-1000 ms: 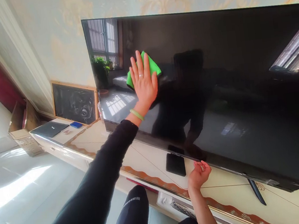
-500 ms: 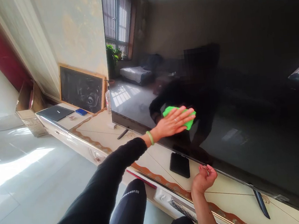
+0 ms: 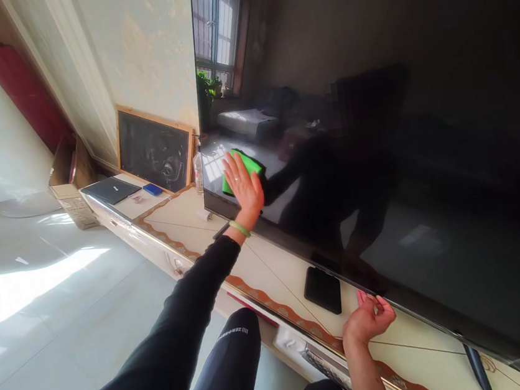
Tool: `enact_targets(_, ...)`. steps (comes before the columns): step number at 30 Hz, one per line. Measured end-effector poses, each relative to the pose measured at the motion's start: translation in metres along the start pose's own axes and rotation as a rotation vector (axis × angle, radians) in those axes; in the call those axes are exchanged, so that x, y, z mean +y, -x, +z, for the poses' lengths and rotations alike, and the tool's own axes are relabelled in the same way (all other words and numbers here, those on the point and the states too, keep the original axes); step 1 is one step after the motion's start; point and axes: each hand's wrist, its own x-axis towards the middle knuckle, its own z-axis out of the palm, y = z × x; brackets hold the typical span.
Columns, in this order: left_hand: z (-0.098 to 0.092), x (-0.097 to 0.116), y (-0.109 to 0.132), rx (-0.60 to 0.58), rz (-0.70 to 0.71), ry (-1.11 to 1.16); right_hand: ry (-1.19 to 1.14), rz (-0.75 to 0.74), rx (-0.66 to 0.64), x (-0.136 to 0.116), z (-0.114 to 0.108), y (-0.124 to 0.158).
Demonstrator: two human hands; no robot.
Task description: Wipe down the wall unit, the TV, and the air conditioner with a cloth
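A large black television (image 3: 431, 213) stands on a cream cabinet top, its dark screen full of reflections. Near the lower left of the screen, my left hand (image 3: 243, 184) holds a green cloth (image 3: 250, 162) pressed flat against the glass, fingers stretched over it. Lower right, the curled fingers of my right hand (image 3: 370, 317) grip the television's bottom edge; its fingertips are partly hidden there. A black flat box (image 3: 322, 290) lies on the cabinet beside that hand.
The cabinet (image 3: 268, 266) runs along the wall. On its left end are a black laptop (image 3: 112, 190), a blue box (image 3: 152, 189), a framed blackboard (image 3: 156, 147) and a clear bottle (image 3: 198, 171). A cardboard box (image 3: 75, 200) stands on the floor.
My left hand has slid the green cloth left and up across the screen, turning so its fingers point upward. My right hand stays at the bottom edge. The view has shifted slightly.
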Motion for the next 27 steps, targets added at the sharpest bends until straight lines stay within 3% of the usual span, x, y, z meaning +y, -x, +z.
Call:
enact_targets(3, 0.004, 0.009, 0.048, -0.132, 0.249, 0.008, 0.006, -0.006, -0.002, -0.002, 0.000, 0.000)
enact_targets(5, 0.005, 0.018, 0.061, -0.262, 0.476, 0.014, 0.014, -0.012, -0.004, -0.003, 0.000, 0.000)
enact_targets(7, 0.003, 0.029, 0.049, -0.393, 0.663, 0.034, 0.021, -0.013, -0.004, -0.005, -0.001, 0.000)
enact_targets(9, 0.000, 0.040, 0.018, -0.459, 0.730, 0.071, 0.032, -0.012, -0.003, -0.007, -0.002, -0.001)
enact_targets(12, -0.006, 0.044, -0.038, -0.331, 0.556, 0.087, 0.052, -0.016, -0.007, -0.009, -0.004, 0.000)
enact_targets(15, -0.009, 0.029, -0.068, -0.121, 0.270, 0.028, 0.082, -0.034, -0.026, -0.009, -0.005, 0.001)
enact_targets(18, -0.010, 0.000, -0.064, -0.023, 0.024, -0.012, 0.111, -0.061, -0.044, -0.008, -0.006, 0.002)
enact_targets(23, -0.014, -0.052, -0.032, 0.060, -0.383, -0.042, 0.094, -0.061, -0.043, -0.005, -0.007, 0.000)
enact_targets(27, -0.017, -0.070, -0.019, 0.127, -0.567, -0.062, 0.042, -0.029, -0.005, -0.006, -0.006, -0.001)
